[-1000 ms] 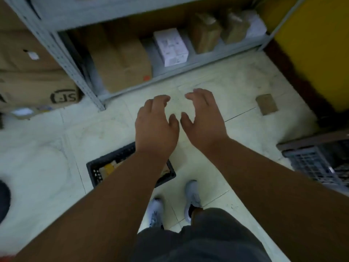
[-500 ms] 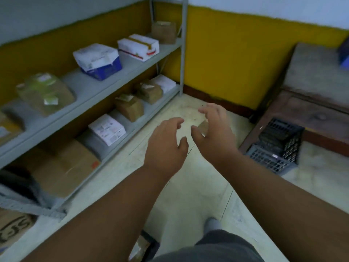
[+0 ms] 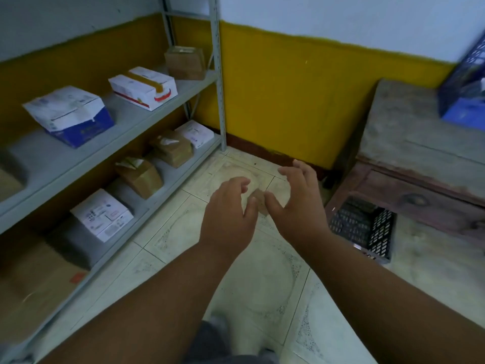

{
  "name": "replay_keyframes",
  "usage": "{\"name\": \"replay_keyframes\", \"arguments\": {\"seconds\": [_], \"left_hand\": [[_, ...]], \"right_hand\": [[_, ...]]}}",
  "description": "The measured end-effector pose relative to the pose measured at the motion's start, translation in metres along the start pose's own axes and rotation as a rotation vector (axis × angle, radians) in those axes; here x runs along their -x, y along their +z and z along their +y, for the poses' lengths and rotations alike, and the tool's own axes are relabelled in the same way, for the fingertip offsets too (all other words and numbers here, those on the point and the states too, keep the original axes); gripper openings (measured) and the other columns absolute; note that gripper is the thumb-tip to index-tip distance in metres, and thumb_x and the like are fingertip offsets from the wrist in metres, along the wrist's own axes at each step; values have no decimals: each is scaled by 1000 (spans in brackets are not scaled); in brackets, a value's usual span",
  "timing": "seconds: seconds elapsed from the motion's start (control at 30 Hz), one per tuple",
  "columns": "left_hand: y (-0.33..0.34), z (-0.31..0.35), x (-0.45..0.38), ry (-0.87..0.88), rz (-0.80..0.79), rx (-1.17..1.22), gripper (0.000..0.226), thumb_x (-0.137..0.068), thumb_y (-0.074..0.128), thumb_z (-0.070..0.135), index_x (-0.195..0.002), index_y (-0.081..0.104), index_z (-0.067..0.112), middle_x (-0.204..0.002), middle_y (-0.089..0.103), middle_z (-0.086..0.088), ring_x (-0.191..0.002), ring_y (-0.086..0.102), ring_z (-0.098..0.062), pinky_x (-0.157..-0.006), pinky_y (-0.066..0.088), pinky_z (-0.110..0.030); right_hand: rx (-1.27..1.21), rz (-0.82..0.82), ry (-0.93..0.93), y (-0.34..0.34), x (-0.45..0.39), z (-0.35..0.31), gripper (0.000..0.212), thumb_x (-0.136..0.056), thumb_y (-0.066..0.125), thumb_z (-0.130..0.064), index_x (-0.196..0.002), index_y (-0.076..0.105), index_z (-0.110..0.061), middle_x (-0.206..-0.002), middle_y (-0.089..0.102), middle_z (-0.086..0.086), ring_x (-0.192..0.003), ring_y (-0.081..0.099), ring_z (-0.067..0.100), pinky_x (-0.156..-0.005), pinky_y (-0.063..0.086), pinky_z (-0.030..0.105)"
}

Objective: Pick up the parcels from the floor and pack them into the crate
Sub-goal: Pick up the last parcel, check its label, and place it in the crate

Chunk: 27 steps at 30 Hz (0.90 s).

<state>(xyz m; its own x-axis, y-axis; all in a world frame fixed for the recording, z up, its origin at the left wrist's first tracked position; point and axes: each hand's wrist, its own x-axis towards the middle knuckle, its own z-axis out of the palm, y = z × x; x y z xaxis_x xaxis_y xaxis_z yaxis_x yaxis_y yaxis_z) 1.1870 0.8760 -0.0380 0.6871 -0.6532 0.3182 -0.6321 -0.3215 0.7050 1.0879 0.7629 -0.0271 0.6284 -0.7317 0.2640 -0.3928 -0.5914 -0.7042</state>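
Left hand: our left hand is stretched out over the floor, its grip apart, fingers loosely bent, holding nothing.
Right hand: our right hand reaches beside it, grip likewise apart and bare.
Parcel: a small brown parcel lies flat on the tiles, glimpsed between our two thumbs and mostly hidden by them.
Step in hand: we judge this the reach for that parcel; we should bring both hands down either side of it, slip fingertips under its edges and lift it level.
Crates: a black crate stands against the wooden desk; its contents are too dark to tell. A blue crate sits on the desk, contents unclear.
Shelf: the grey shelf holds white and brown boxes.
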Motion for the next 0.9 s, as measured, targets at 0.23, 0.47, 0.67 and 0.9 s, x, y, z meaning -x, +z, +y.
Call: {"name": "replay_keyframes", "arguments": {"seconds": [0.23,0.47,0.67,0.9], "left_hand": [[52,-62,-92,-43,-141,4,35,-94,59,24,-129,54,17,-112,60,3,-97,59,-15,-81,51,-33],[94,-129,-247,-3,-293,-24,37,-94,55,20,-130,54,21,-112,61,4,-98,59,-16,-80,53,-36],[132,-176,-329,37,-471,-52,37,-94,54,20,-131,53,22,-113,59,6,-91,57,-9,-73,45,-24],[203,-218,-384,18,-527,-61,28,-94,56,18,-122,57,22,-109,58,8,-90,57,-9,-71,42,-23]], "right_hand": [[81,-61,113,38,-80,40,53,-88,71,-35,-136,49,-35,-159,27,0,-140,37,20,-110,39,40],[103,-22,313,83,-206,67,70,-86,73,-37,-145,37,-39,-162,22,3,-144,32,24,-112,40,44],[74,-39,473,139,-265,100,75,-86,72,-41,-149,32,-40,-166,14,8,-153,7,28,-120,24,50],[11,-49,581,185,-332,167,87,-78,80,-42,-151,33,-31,-160,28,7,-146,29,24,-116,34,45]]}}
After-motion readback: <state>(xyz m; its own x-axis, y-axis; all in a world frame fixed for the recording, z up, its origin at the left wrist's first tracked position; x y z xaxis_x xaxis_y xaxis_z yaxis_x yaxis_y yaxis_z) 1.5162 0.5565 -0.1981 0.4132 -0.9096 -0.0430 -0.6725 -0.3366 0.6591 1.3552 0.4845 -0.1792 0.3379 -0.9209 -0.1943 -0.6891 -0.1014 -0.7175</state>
